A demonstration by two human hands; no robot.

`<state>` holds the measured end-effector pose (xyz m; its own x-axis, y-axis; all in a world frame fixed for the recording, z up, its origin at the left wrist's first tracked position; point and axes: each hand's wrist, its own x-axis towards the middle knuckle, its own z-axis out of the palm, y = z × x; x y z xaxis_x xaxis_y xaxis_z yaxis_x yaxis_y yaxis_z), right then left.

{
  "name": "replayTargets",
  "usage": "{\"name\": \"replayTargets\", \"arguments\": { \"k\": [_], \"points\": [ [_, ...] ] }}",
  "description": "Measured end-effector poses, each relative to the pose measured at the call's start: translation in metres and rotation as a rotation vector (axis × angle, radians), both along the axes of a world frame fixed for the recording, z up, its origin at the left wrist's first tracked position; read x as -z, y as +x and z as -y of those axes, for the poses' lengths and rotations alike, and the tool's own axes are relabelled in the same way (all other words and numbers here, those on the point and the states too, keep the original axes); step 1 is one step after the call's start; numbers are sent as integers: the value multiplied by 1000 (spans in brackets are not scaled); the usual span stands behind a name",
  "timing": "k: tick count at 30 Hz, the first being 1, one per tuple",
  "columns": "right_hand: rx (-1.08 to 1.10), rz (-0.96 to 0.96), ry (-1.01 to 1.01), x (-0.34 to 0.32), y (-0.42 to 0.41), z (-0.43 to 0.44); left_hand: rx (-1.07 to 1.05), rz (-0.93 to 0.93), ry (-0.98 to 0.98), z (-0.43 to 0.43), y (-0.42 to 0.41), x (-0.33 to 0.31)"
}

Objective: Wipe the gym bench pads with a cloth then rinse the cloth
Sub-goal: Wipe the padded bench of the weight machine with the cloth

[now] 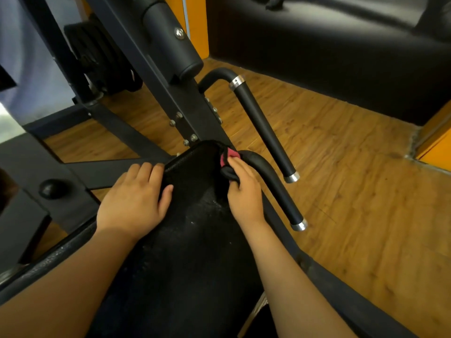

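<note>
Bench pad: I saw the long black textured vinyl bench pad (195,252) running from 6 o'clock up to the middle of my view, with pale specks on its surface between the two hands.
Cloth: the small black and pink cloth (225,163) sat bunched at the pad's far right corner, at about 1 o'clock from the pad's middle, touching the pad.
Right hand: my operator's right hand (245,193) had its fingers curled round the cloth and pressed it against the pad's right edge.
Left hand: the left hand (133,198) lay at 9 o'clock of the pad, fingers nearly straight along its left edge and thumb on top, holding nothing that I could see.
Handles: two black curved bar handles with chrome collars stood at 3 o'clock of the pad; the nearer one (273,184) was just beside the right hand, the farther (263,128) beyond it.
Frame: the dark steel machine frame (185,111) rose at 12 o'clock, carrying a black cylindrical roller pad (170,40).
Floor: brown wood-plank floor (341,191) lay at 3 o'clock.
</note>
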<state>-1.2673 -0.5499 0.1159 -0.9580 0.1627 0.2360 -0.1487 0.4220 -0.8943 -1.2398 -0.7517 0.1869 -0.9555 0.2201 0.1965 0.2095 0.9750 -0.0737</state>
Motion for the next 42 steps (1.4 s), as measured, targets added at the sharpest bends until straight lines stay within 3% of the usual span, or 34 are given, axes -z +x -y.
{"name": "replayTargets", "arguments": {
  "k": [5, 11, 18, 22, 28, 33, 36, 39, 42],
  "points": [
    [95, 143, 13, 33, 28, -29, -12, 6, 12, -1, 2, -3],
    [8, 110, -66, 10, -2, -15, -12, 4, -1, -2, 2, -3],
    [179, 113, 62, 38, 43, -14, -15, 20, -2, -2, 2, -3],
    [135, 28, 16, 16, 34, 18, -14, 14, -8, -2, 1, -2],
    [30, 76, 195, 22, 85, 38, -11, 15, -12, -1, 2, -3],
    [159, 14, 148, 14, 43, 29, -7, -2, -9, -3, 2, -2],
    [148, 51, 147, 18, 63, 38, 5, 7, -18, -2, 2, -2],
    [27, 102, 260, 30, 99, 35, 5, 2, -14, -1, 2, -2],
    [1, 55, 343, 37, 85, 16, 7, -9, -16, -1, 2, -2]
  ]
}}
